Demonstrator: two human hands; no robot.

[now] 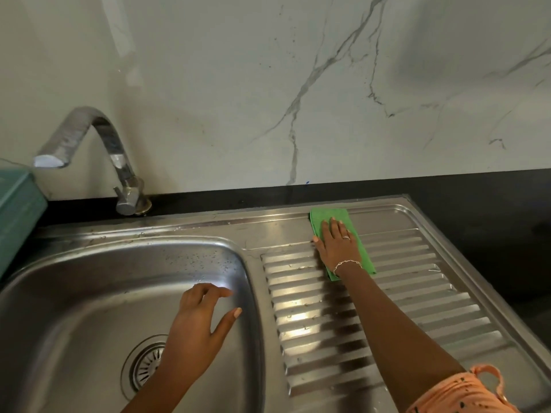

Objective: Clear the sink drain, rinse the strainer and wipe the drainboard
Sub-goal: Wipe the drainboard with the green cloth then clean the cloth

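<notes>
A folded green cloth point(323, 217) lies at the far end of the ribbed steel drainboard point(417, 296). My right hand point(338, 244) presses flat on the cloth, fingers spread and pointing to the wall. My left hand point(198, 320) hovers over the right side of the steel sink basin point(89, 293), fingers apart and holding nothing. The round slotted drain strainer point(143, 365) sits in the basin floor, partly hidden behind my left wrist. Small water drops and specks dot the drainboard ridges.
A chrome tap point(98, 150) rises from the black counter behind the basin, spout pointing left. A teal container point(18, 216) stands at the left edge. Black countertop point(492, 222) runs behind and right of the drainboard, under a white marble wall.
</notes>
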